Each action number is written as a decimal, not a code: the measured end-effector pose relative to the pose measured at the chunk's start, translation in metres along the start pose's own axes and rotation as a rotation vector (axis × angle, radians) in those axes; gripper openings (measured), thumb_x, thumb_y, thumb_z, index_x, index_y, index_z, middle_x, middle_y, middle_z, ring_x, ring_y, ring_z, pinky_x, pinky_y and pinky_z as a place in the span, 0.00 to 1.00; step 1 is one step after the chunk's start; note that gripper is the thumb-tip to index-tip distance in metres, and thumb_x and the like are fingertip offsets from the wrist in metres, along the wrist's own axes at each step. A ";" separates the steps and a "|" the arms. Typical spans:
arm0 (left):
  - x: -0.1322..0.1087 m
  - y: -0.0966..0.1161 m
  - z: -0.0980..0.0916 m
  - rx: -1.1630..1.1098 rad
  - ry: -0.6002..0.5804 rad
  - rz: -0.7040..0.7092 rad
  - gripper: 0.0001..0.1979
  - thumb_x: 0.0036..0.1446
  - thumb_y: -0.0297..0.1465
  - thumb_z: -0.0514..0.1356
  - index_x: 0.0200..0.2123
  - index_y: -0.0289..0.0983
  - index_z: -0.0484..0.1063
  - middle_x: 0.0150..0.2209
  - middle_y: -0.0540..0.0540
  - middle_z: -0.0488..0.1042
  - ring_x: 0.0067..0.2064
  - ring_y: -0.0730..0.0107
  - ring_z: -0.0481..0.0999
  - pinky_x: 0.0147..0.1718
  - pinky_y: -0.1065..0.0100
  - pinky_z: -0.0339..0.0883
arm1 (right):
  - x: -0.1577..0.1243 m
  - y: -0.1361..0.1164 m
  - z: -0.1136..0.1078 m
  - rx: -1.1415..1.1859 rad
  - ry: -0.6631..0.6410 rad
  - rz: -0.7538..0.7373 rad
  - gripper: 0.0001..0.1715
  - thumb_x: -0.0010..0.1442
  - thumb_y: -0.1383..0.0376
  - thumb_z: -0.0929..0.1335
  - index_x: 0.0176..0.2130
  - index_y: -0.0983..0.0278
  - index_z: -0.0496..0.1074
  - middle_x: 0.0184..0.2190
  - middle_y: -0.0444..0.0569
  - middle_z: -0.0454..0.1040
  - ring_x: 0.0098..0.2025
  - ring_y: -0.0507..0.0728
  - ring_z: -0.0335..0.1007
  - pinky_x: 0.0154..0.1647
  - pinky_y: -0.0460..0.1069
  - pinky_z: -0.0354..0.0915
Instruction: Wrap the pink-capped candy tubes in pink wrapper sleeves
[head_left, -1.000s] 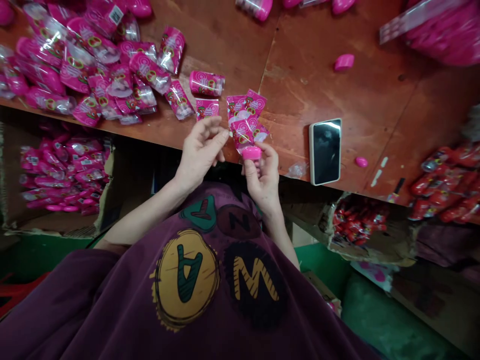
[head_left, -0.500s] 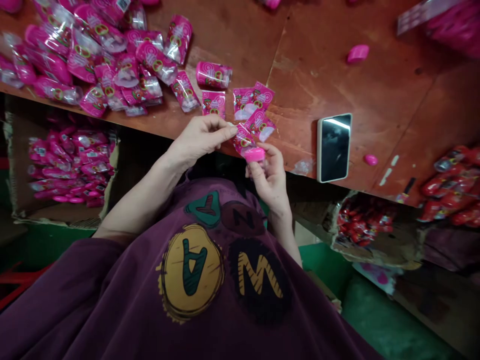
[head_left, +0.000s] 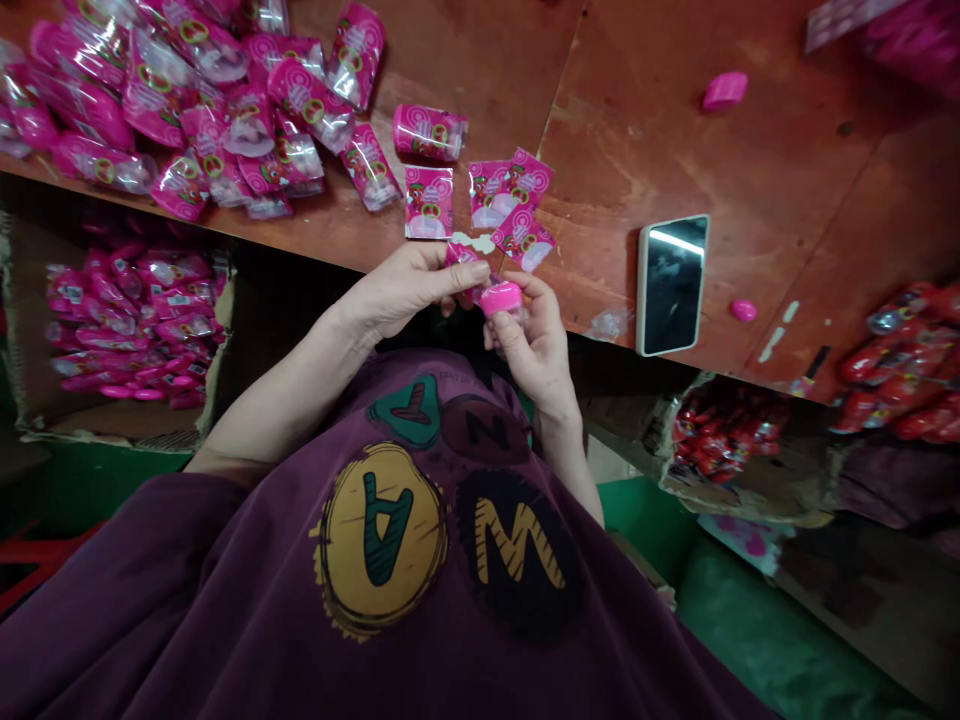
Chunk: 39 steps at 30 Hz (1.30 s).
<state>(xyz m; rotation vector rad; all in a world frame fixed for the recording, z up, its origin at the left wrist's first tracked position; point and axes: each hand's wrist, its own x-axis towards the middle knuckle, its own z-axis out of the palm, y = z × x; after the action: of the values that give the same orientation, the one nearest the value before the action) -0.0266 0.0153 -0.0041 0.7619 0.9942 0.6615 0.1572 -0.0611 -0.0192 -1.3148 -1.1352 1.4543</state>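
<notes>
At the table's near edge, my left hand (head_left: 401, 292) is closed, pinching a pink printed film sleeve (head_left: 460, 254) between thumb and fingers. Most of that sleeve is hidden behind the thumb. My right hand (head_left: 538, 345) is closed round a small clear container with a bright pink cap (head_left: 500, 297), the cap facing up. The sleeve and the container meet or nearly touch; which one I cannot tell. Just beyond my hands lie a flat printed sleeve (head_left: 429, 203) and several overlapping ones (head_left: 525, 235). A sleeved container (head_left: 430, 133) rests on its side behind them.
Many sleeved pink containers (head_left: 225, 140) are heaped at the left of the wooden table (head_left: 600, 110). Right of my hands lie a phone (head_left: 673, 287) and loose pink caps (head_left: 725, 91). Cardboard boxes hold pink packs (head_left: 142, 320) and red pieces (head_left: 727, 430) below the edge.
My left hand has come closer to my right hand, and the sleeve between them has turned and bunched behind the left thumb. The container has moved slightly left and up.
</notes>
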 end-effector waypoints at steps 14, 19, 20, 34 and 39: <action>0.005 -0.008 -0.002 -0.115 0.049 -0.106 0.18 0.64 0.44 0.70 0.33 0.35 0.77 0.30 0.47 0.80 0.29 0.74 0.80 0.25 0.73 0.70 | 0.005 0.001 -0.002 0.183 0.064 0.103 0.29 0.67 0.41 0.70 0.59 0.48 0.62 0.30 0.38 0.65 0.23 0.48 0.60 0.15 0.42 0.48; 0.003 -0.011 0.005 -0.127 0.068 -0.094 0.19 0.65 0.46 0.68 0.34 0.35 0.77 0.30 0.48 0.80 0.26 0.77 0.78 0.25 0.74 0.69 | 0.007 0.003 0.003 0.117 0.100 0.055 0.29 0.69 0.40 0.67 0.62 0.48 0.60 0.32 0.41 0.68 0.26 0.50 0.67 0.19 0.44 0.59; 0.003 -0.012 0.007 -0.132 0.078 -0.089 0.20 0.65 0.47 0.68 0.34 0.35 0.77 0.30 0.48 0.80 0.26 0.77 0.77 0.25 0.74 0.68 | 0.006 0.002 0.005 0.116 0.108 0.057 0.28 0.70 0.41 0.67 0.61 0.47 0.61 0.33 0.41 0.68 0.26 0.50 0.67 0.19 0.44 0.60; 0.003 -0.018 0.011 -0.114 0.086 -0.036 0.19 0.63 0.50 0.69 0.37 0.39 0.81 0.32 0.47 0.80 0.32 0.71 0.80 0.28 0.70 0.67 | -0.003 -0.017 0.008 0.103 0.050 0.107 0.30 0.68 0.47 0.72 0.64 0.45 0.65 0.43 0.42 0.74 0.29 0.49 0.66 0.30 0.49 0.71; 0.004 -0.017 0.010 -0.141 0.031 -0.033 0.22 0.62 0.53 0.68 0.38 0.38 0.80 0.34 0.46 0.80 0.31 0.71 0.79 0.26 0.70 0.68 | -0.003 -0.016 0.011 0.074 0.016 0.092 0.25 0.69 0.45 0.71 0.59 0.49 0.67 0.39 0.42 0.73 0.29 0.50 0.67 0.31 0.49 0.72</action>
<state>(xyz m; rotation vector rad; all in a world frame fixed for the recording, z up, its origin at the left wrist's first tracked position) -0.0135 0.0061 -0.0161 0.6119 0.9756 0.7083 0.1471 -0.0611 -0.0027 -1.3399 -1.0123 1.5348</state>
